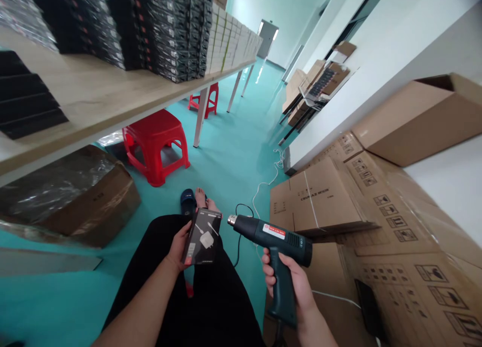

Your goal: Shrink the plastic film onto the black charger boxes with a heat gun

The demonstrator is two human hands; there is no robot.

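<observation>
Here's the long table (88, 93) on the left, stacked with wrapped black boxes (169, 33), and over on the right, brown cartons (316, 199) piled against the wall! A red stool (154, 128) stands by the table. Now the dark heat gun (282, 239): the right hand (299, 281) is wrapped firmly round its handle, nozzle towards a small black box (203, 236), held above the lap, the left hand (177, 247) clasping its left edge!
</observation>
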